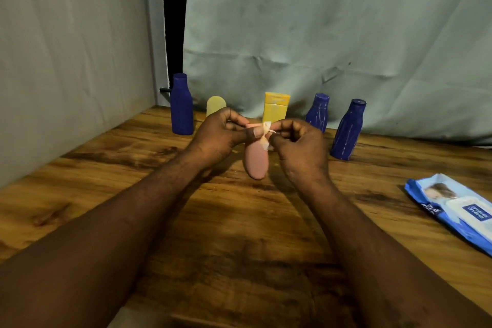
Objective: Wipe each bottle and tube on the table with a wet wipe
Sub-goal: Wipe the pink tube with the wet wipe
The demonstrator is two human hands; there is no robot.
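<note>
Your left hand (221,133) grips a pink tube (256,158) above the wooden table (239,221) while your right hand (298,141) pinches a wet wipe (266,132) against it.

Just arms and hands are caught by the head camera here. The left forearm (119,216) and right forearm (359,234) are shown bare from the bottom edge of the frame right up to the wrists, so skin is all that's seen, honestly. The left hand (221,136) and right hand (300,146) are bare too. A thumbnail (257,131) can be made out on the left hand. Knuckle creases are picked out on the back of the right hand. Both forearms are rendered very wide near the bottom corners.
</note>
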